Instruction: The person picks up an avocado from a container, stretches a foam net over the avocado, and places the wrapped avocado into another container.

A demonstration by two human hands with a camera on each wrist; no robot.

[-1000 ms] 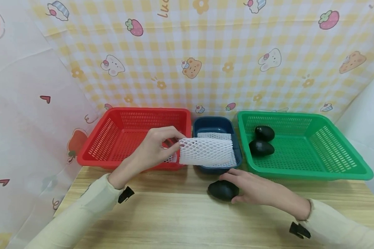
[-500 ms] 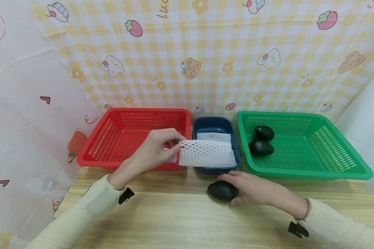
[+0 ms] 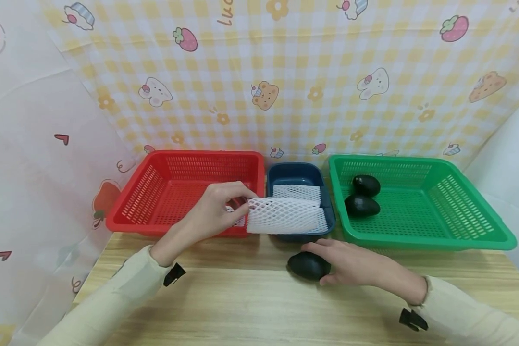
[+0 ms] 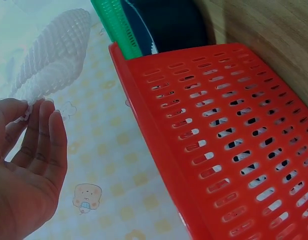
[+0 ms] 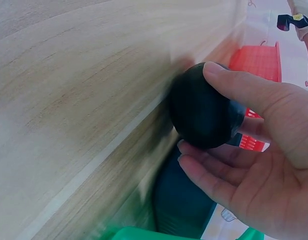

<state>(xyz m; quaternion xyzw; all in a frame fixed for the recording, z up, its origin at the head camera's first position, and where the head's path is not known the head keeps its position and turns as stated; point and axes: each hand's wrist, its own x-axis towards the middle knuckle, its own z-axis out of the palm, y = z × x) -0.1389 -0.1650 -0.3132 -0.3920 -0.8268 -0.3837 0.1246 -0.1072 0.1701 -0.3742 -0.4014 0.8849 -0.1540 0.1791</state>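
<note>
My left hand point(image 3: 214, 209) pinches one end of a white foam net sleeve point(image 3: 281, 216) between thumb and fingers. The sleeve lies out flat to the right, above the front of a dark blue bin point(image 3: 296, 169). In the left wrist view the sleeve point(image 4: 56, 52) hangs from the fingertips, its mesh washed out by glare. On the wooden table, in front of the bin, my right hand point(image 3: 354, 262) grips a dark avocado point(image 3: 307, 265) from its right side. The right wrist view has thumb and fingers curled round this avocado point(image 5: 201, 110). Another white net sleeve point(image 3: 296, 192) lies in the bin.
A red basket point(image 3: 131, 226) stands left of the bin, with white netting partly visible behind my left hand. To the right, a green basket point(image 3: 437, 242) holds two dark avocados point(image 3: 362, 205). A patterned cloth point(image 3: 242, 62) hangs behind everything.
My left hand and its foam net sleeve have sunk slightly. My right hand stays on the avocado, almost unmoved.
</note>
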